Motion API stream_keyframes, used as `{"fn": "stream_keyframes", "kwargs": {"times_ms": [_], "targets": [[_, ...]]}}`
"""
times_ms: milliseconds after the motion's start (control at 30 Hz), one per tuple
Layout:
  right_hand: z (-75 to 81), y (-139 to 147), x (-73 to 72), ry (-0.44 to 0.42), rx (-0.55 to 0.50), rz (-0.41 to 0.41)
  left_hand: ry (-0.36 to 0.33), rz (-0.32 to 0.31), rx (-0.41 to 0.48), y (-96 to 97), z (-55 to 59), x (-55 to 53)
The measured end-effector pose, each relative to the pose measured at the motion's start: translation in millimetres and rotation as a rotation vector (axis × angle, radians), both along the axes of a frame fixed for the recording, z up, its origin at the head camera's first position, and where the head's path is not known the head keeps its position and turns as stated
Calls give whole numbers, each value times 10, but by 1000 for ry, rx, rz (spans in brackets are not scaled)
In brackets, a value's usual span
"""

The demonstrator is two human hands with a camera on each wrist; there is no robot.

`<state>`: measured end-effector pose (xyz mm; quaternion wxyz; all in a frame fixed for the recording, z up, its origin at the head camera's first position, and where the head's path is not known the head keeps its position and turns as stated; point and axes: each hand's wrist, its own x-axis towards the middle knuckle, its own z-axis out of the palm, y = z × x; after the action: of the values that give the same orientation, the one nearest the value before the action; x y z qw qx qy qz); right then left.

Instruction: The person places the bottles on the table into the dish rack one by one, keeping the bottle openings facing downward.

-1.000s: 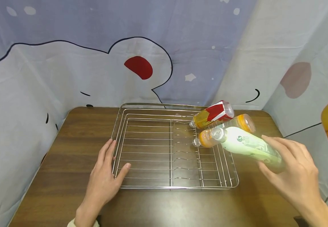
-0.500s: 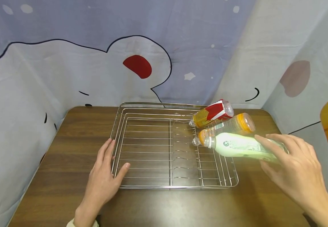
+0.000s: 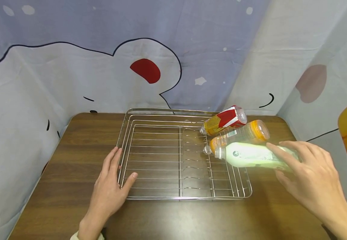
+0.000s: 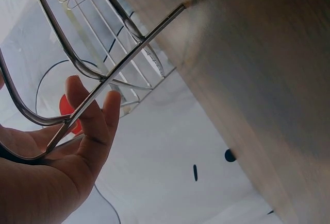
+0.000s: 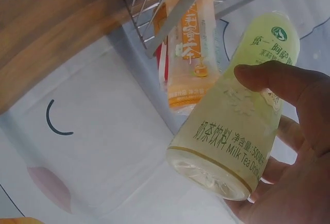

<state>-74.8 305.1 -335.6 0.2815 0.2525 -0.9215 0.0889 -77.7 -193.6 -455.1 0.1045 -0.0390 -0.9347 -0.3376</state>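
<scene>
A pale green milk tea bottle (image 3: 253,155) lies almost level over the right end of a wire dish rack (image 3: 181,160), its capped neck pointing left. My right hand (image 3: 314,176) grips the bottle near its base; the right wrist view shows the thumb across the label and fingers behind the bottle (image 5: 242,116). At the rack's left side, my left hand (image 3: 110,186) holds the rim, thumb inside and fingers along the outside. Several of its fingers (image 4: 93,121) bend at the metal frame in the left wrist view.
Behind the green bottle, an orange-labelled bottle (image 3: 259,130) lies across the rack's right side. Farther back lies a bottle with a red and yellow label (image 3: 226,120). A wooden table (image 3: 80,143) bears the rack, with a printed curtain (image 3: 206,60) behind.
My right hand has brought the green bottle slightly down and left, turning it nearer level, then almost stopped. My left hand and the rack have stayed put.
</scene>
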Motion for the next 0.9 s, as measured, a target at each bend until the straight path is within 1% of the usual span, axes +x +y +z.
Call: {"fn": "stream_keyframes", "kwargs": {"times_ms": [167, 367, 467, 567, 733, 900], "targets": [[19, -25, -26, -1, 42, 25, 2, -1, 1, -7, -6, 5], [37, -73, -50, 34, 96, 68, 48, -23, -3, -20, -15, 1], [53, -102, -61, 51, 124, 93, 62, -24, -5, -23, -21, -2], [72, -133, -66, 50, 159, 112, 73, -22, -2, -22, -22, -2], [75, -183, -58, 38, 202, 140, 71, -20, -1, -21, -29, -2], [60, -216, -48, 41, 220, 162, 61, -17, -2, -16, -26, -7]]}}
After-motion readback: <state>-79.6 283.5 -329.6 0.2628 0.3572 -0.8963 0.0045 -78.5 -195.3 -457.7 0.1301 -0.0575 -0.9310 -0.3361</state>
